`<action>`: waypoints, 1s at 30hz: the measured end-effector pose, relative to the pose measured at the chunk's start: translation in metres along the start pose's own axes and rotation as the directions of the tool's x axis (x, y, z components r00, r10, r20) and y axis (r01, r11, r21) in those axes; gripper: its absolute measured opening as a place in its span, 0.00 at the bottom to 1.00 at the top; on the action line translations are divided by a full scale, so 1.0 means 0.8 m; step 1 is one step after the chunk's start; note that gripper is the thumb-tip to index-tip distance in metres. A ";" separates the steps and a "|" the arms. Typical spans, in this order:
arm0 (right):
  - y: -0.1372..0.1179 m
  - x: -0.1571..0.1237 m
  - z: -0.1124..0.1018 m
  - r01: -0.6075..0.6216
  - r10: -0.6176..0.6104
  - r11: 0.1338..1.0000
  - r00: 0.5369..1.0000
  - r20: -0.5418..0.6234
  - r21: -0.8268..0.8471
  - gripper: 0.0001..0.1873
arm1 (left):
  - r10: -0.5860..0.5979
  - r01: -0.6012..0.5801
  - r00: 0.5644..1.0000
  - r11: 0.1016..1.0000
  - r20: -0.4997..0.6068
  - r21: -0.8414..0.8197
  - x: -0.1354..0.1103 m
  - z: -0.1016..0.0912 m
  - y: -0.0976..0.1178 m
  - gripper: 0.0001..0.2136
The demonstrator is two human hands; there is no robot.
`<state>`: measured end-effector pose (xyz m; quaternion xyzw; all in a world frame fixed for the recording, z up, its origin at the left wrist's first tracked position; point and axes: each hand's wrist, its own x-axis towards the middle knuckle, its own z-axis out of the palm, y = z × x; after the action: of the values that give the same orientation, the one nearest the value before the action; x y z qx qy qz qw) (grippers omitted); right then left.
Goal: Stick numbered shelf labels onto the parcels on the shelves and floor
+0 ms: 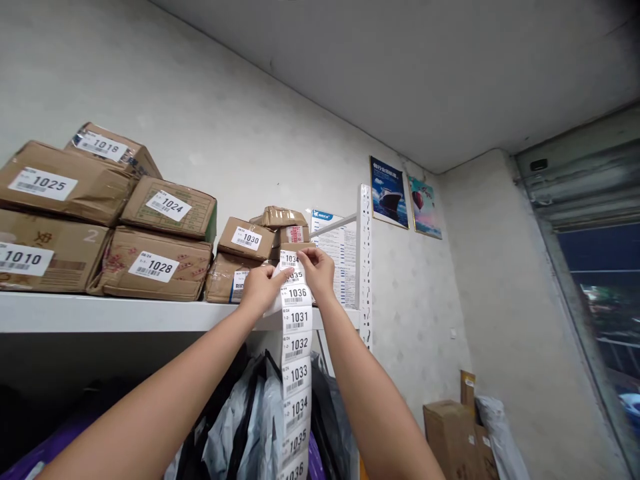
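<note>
A long strip of numbered white labels [296,363] hangs down in front of a white shelf [115,313]. My left hand [261,288] pinches the strip's left edge near the labels 1035 and 1036. My right hand [316,268] pinches the top label, marked 1034, and holds it against a small brown parcel [293,235] on the shelf. Both hands are closed on the strip. To the left of my hands, a box [247,238] carries label 1030 and rests on another small box [227,278].
Larger cardboard boxes labelled 1028 [155,265], 1024 [170,208], 1025 [60,183], 1010 [47,252] and 1018 [113,148] fill the shelf's left. Plastic mail bags [250,420] hang below. A perforated shelf post [365,267], wall posters [389,192], floor boxes [453,437] and a window [600,300] lie right.
</note>
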<state>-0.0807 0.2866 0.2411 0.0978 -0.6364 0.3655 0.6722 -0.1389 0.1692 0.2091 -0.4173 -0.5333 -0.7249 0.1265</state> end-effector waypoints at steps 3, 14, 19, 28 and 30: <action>0.003 0.017 -0.003 0.072 -0.074 0.990 0.997 -0.014 -0.124 0.06 | 0.083 -0.087 0.996 0.991 0.039 0.105 -0.007 -0.015 -0.002 0.19; 0.010 0.037 -0.002 0.166 -0.179 0.901 0.984 0.006 -0.400 0.33 | 0.093 -0.103 0.989 0.991 0.117 0.082 -0.035 -0.047 -0.009 0.20; 0.007 0.025 -0.006 -0.052 0.047 0.986 0.998 -0.038 -0.161 0.30 | 0.125 -0.115 0.978 0.991 0.166 -0.070 -0.032 -0.048 -0.001 0.22; -0.052 -0.056 -0.010 -0.230 0.163 0.959 0.924 0.345 0.164 0.17 | 0.192 -0.179 0.976 0.976 0.105 -0.120 -0.025 -0.031 0.014 0.17; -0.054 -0.056 -0.008 -0.272 0.216 0.940 0.941 0.259 0.204 0.16 | 0.147 -0.140 0.989 0.978 0.031 -0.157 -0.026 -0.018 0.016 0.15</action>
<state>-0.0455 0.2434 0.2127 0.1392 -0.6696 0.5060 0.5255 -0.1248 0.1459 0.2013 -0.4786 -0.4465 -0.7440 0.1343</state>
